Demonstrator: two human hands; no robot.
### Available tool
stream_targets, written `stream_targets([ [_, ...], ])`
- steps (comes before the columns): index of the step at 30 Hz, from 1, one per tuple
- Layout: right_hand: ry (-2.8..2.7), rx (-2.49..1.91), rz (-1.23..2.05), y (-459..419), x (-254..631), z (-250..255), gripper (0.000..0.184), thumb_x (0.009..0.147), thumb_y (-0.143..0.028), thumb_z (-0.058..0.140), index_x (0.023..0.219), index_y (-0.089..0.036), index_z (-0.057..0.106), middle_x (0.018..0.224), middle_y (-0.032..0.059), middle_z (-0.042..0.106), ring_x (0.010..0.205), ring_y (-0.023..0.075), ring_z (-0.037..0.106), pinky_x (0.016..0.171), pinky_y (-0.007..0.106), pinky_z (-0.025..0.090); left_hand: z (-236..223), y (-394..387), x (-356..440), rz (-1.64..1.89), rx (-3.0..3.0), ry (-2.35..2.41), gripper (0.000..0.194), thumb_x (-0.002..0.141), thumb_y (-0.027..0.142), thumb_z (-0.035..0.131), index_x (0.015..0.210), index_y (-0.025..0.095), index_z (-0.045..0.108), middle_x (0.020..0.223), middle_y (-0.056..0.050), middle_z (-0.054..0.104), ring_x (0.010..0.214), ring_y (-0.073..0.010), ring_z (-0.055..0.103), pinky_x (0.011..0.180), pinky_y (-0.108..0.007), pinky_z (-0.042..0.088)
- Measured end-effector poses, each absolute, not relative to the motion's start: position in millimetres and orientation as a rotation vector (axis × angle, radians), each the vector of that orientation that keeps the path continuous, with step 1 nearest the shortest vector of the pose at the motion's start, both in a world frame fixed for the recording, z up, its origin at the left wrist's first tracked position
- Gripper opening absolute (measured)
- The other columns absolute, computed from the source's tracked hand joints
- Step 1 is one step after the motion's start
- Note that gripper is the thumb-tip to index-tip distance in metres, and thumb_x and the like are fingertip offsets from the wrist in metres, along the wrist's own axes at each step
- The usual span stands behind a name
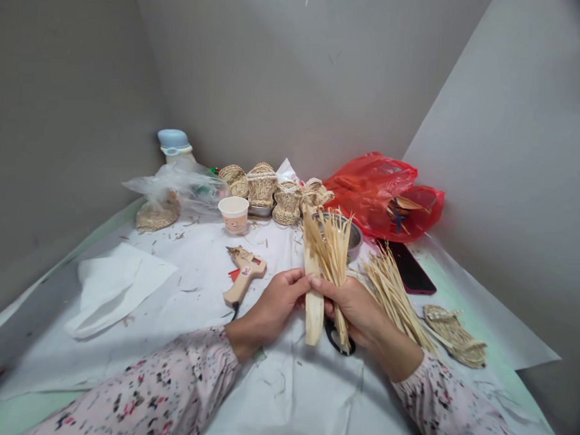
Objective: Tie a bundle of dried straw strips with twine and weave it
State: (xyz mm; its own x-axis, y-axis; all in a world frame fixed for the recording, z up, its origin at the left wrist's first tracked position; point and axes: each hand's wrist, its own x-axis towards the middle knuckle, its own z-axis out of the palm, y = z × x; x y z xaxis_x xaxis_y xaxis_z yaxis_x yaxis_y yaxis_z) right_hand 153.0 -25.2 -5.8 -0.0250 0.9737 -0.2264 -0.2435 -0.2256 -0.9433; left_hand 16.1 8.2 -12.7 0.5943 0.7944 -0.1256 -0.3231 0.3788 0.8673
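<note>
Both hands meet over the middle of the white-covered table. My left hand [281, 304] is closed on a wide, flat, pale strip of dried husk [314, 318], its thumb pressed on the front. My right hand [356, 307] grips a bundle of narrow straw-coloured strips [337, 248], which fan out at the top. The two thumbs nearly touch beside the wide strip. Below the bundle shows a black loop [338, 343], perhaps a scissors handle, mostly hidden. Left of my hands lies a beige glue gun [244, 276].
More loose strips [397, 293], a dark phone [410, 267] and a small woven piece [455, 337] lie at right. Behind stand a paper cup [234, 215], several woven straw pieces [261, 185], a round metal bowl [356, 239] and a red plastic bag [368, 189]. White cloth [118, 287] lies left.
</note>
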Motion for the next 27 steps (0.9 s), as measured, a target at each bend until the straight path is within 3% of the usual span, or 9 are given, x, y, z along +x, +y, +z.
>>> stream_targets([
  [8,-0.909,-1.083,1.55,-24.8,156.9,-4.5,0.033,0.073,-0.042,0.075,0.067,-0.014,0.057,0.048,-0.0043,0.048,0.04,0.0047,0.037,0.038,0.017,0.023,-12.9,8.3,16.3,0.738,0.924,0.522,0.035,0.077,0.044,0.068,0.093,0.012,0.066,0.068,-0.006,0.067,0.062,-0.0183,0.063,0.067,-0.032,0.048],
  [19,-0.856,-1.024,1.518,-25.1,155.9,-5.0,0.033,0.072,-0.042,0.074,0.065,-0.015,0.057,0.049,-0.0047,0.049,0.039,0.005,0.036,0.037,0.017,0.025,-13.6,8.4,15.7,0.827,0.892,0.613,0.029,0.075,0.04,0.072,0.085,0.014,0.061,0.069,-0.001,0.063,0.058,-0.0119,0.057,0.061,-0.026,0.044],
  [27,-0.698,-0.875,1.521,-28.6,164.0,26.5,0.025,0.073,-0.038,0.073,0.069,-0.017,0.06,0.058,-0.0022,0.054,0.047,0.0083,0.046,0.042,0.018,0.038,-15.0,10.9,14.8,0.875,0.962,0.704,0.028,0.074,0.039,0.072,0.077,0.014,0.059,0.064,0.003,0.054,0.052,-0.0064,0.045,0.051,-0.021,0.031],
])
